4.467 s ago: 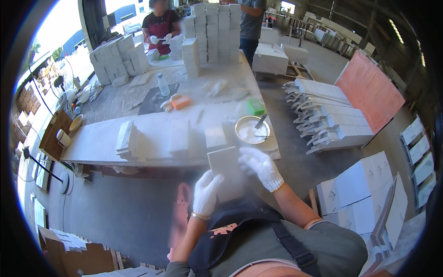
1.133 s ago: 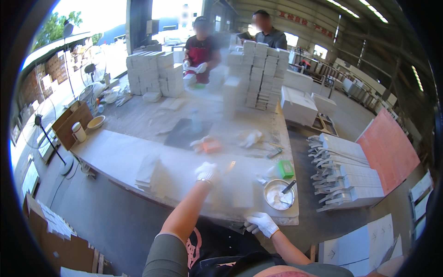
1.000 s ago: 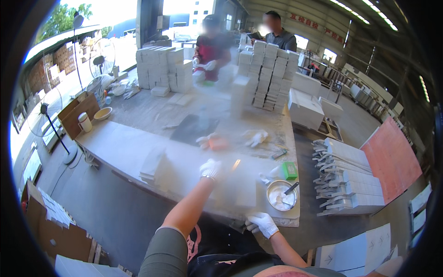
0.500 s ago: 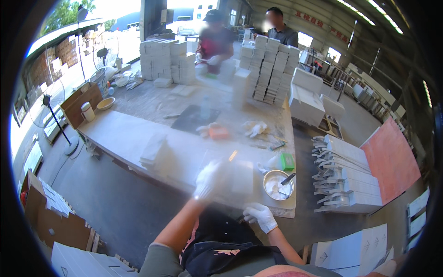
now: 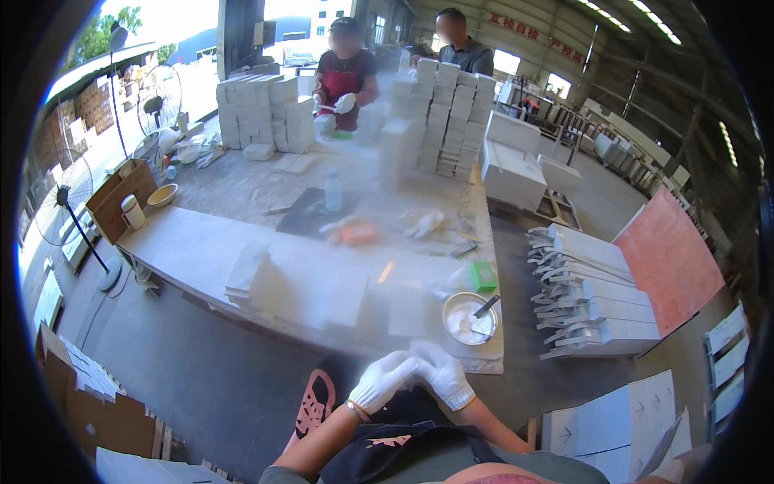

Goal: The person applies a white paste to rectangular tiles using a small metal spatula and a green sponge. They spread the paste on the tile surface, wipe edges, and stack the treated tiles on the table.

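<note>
Both my hands wear white knit gloves and meet in front of my dark apron, just off the table's near edge. My left hand (image 5: 380, 383) is closed, its fingertips pressed toward the other glove. Against it, my right hand (image 5: 446, 377) curls inward, slightly blurred. Whether anything small is between them is hidden. Beyond them, two pale slabs (image 5: 405, 309) lie on the white table (image 5: 189, 234). A round metal bowl (image 5: 449, 331) to their right holds white paste and a dark-handled spatula (image 5: 486, 306). A small tan strip (image 5: 386, 272) lies behind the slabs.
A leaning stack of pale slabs (image 5: 246, 278) stands left. Farther back are an orange block (image 5: 359, 234), loose gloves (image 5: 422, 222), a green box (image 5: 484, 277) and a bottle (image 5: 333, 192). Tall slab stacks (image 5: 451, 121) stand before two people. Strapped white panels (image 5: 601, 282) lie right.
My left hand has drawn back from above the slabs to meet my right hand at the apron. The view has shifted slightly. The person across the table has raised their head.
</note>
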Tool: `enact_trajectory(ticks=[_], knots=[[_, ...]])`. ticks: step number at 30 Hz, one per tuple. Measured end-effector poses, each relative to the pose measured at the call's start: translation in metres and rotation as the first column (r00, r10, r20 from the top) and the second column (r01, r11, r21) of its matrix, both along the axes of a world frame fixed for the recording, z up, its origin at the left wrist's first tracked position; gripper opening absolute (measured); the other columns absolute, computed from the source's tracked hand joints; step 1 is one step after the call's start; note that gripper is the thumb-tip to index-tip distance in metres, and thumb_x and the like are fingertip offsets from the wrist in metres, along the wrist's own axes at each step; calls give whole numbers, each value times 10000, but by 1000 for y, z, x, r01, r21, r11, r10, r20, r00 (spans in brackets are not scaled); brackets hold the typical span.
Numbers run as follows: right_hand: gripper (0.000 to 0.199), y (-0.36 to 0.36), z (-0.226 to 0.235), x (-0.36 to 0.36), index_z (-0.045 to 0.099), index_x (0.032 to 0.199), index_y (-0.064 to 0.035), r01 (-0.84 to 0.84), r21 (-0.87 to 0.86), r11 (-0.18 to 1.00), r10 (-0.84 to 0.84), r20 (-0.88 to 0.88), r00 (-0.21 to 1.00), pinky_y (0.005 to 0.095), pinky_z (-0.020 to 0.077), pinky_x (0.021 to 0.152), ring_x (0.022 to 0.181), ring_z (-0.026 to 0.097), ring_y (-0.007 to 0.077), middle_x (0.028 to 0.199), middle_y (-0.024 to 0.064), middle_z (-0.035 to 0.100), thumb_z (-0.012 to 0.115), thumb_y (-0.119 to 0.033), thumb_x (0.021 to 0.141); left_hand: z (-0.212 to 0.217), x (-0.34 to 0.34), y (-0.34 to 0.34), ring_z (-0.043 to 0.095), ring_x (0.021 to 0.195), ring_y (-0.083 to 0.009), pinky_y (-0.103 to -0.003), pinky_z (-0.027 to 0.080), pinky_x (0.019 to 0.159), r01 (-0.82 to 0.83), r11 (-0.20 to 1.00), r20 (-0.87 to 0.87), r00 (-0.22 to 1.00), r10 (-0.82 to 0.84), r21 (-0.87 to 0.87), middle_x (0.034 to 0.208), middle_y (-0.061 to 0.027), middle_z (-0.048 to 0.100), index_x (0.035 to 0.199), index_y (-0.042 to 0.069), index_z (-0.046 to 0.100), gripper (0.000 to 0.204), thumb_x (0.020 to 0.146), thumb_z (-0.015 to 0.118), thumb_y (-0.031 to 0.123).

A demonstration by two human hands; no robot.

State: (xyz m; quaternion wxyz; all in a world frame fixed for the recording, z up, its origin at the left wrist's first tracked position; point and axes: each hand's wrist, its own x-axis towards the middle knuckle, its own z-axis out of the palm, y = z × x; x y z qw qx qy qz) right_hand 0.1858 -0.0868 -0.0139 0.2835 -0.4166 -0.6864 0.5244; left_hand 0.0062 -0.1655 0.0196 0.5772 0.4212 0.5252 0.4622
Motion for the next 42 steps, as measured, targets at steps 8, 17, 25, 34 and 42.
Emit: enact_trajectory(ticks=[8,17,25,34,42], knots=[[418,-10,-2,3,634,1407,-17,-46,-79,996,40,-81,996,322,507,1040,1208,658,184,1333,114,704,656,-242,1055,-4,4,0,652,813,-113,-277,553,735,8,999,101,995,-5,-36,968,-34,725,1198,24,729,437,1020,679,420],[488,-16,20,-22,625,1391,-44,6,-601,799,-41,-45,998,290,570,770,956,724,161,1194,91,747,568,-424,1090,-11,-29,41,609,747,-88,-262,490,670,-458,887,328,849,415,63,866,-13,702,993,8,736,257,1007,695,262],[530,-21,48,-32,594,1428,-47,-53,-606,794,23,-58,998,304,572,793,985,721,185,1236,110,726,577,-446,1079,-21,-14,39,619,845,-99,-282,509,786,-358,929,87,933,350,91,915,6,705,1055,11,739,296,1042,640,289],[581,-28,64,-39,558,1469,-51,-75,-591,803,57,-49,997,320,574,820,1018,717,213,1283,131,703,586,-471,1068,-32,8,8,625,791,-173,-308,512,686,-301,949,124,949,289,93,948,-92,685,1278,42,657,432,1086,570,419],[630,-30,71,-45,527,1506,-55,-84,-595,799,70,-47,996,335,576,843,1048,714,237,1325,150,683,595,-493,1058,-25,5,17,632,830,-118,-299,527,770,-436,897,46,900,433,71,921,-56,730,1098,1,730,321,1050,617,297]])
